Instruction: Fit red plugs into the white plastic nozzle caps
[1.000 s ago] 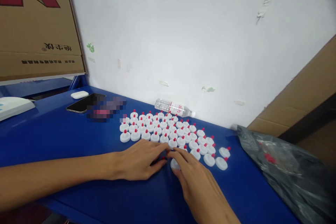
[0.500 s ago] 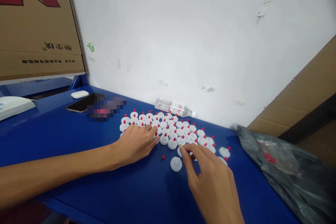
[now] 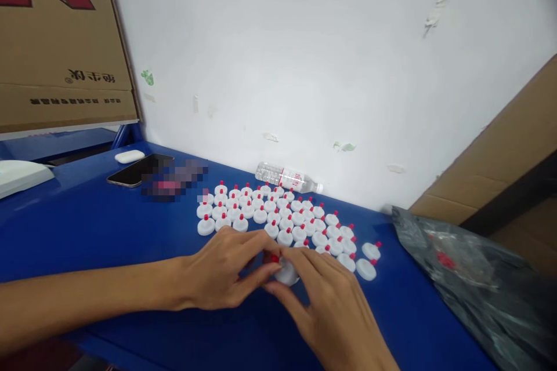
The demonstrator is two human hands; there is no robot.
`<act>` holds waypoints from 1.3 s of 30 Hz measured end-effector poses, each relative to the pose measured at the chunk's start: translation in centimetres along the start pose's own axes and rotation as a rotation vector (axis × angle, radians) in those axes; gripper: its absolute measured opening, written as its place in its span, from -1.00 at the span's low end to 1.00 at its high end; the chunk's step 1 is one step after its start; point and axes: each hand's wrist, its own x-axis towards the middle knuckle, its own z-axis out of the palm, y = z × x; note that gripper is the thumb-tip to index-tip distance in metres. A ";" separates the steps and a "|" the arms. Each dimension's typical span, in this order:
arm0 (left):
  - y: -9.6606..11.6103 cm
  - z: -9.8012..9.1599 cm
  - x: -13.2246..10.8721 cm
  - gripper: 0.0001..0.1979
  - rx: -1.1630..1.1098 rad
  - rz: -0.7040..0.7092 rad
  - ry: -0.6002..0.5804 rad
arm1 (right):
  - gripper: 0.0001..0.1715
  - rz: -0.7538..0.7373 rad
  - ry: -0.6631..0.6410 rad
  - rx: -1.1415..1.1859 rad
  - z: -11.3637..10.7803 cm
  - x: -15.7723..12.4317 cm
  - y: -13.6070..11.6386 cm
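Between my hands, near the middle of the blue table, is a round white cap [image 3: 287, 273]. My left hand [image 3: 230, 266] pinches a small red tip [image 3: 274, 258] between thumb and finger, right at the white cap. My right hand [image 3: 324, 290] has its thumb and fingers around the same white cap, partly covering it. Just beyond my hands stand several white caps with red tips [image 3: 285, 236], grouped closely in rows. Two more such caps [image 3: 366, 269] sit slightly apart at the right. Whether the red tip is seated on the held cap I cannot tell.
A clear plastic bottle [image 3: 289, 178] lies behind the caps by the white wall. A phone [image 3: 140, 171] and a white case [image 3: 129, 156] are at the left. On the right lies a dark plastic bag [image 3: 470, 295] with a clear bag of red pieces [image 3: 448, 261] on it.
My left hand has moved right and toward me, taking up the loose red tip. My right hand has moved left from the caps and closed on the bare white cap.
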 end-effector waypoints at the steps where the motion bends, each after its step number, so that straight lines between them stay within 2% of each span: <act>1: 0.0 0.0 0.0 -0.93 0.039 0.013 -0.027 | -0.67 -0.010 0.005 -0.001 0.0 0.0 0.0; 4: -0.1 -0.2 0.2 -0.88 0.110 0.030 -0.160 | -0.69 -0.034 0.018 -0.023 -0.1 0.0 0.1; 7: -0.1 -0.4 0.4 -0.74 0.021 0.001 -0.251 | -0.71 -0.068 0.027 -0.047 -0.2 0.1 0.1; 10: 0.4 -0.5 0.5 -0.63 -0.143 -0.079 -0.221 | -0.74 -0.121 0.052 -0.087 -0.5 0.3 0.0; 14: 1.6 -1.2 0.8 -0.54 -0.318 -0.260 -0.165 | -0.79 -0.193 0.092 -0.187 -1.1 0.6 -0.2; 19: 2.7 -1.1 0.5 -0.53 -0.532 -0.457 -0.091 | -0.79 -0.191 0.163 -0.280 -1.1 0.8 -0.9; 23: 1.6 -0.4 0.3 -0.53 -0.877 -0.604 -0.085 | -0.77 -0.182 0.200 -0.345 -1.5 0.4 -0.1; 25: 0.4 -0.5 0.6 -0.52 -0.947 -0.650 -0.029 | -0.77 -0.053 0.248 -0.401 -2.3 -0.1 1.1; 27: -0.9 -0.9 1.0 -0.52 -0.822 -0.592 -0.029 | -0.75 0.103 0.259 -0.419 -3.3 -0.8 2.6; 29: -1.9 -1.1 1.3 -0.53 -0.491 -0.400 -0.079 | -0.71 0.202 0.252 -0.375 -4.0 -1.4 4.0; 31: -2.2 -1.1 1.4 -0.60 -0.195 -0.260 -0.156 | -0.67 0.265 0.173 -0.305 -4.4 -1.7 4.7; 35: -2.0 -0.5 1.2 -0.70 0.160 -0.095 -0.324 | -0.77 0.276 0.030 -0.154 -4.2 -1.5 4.7; 39: -2.2 -0.2 1.1 -0.65 0.306 -0.014 -0.434 | -0.88 0.227 -0.035 -0.096 -3.5 -1.3 4.5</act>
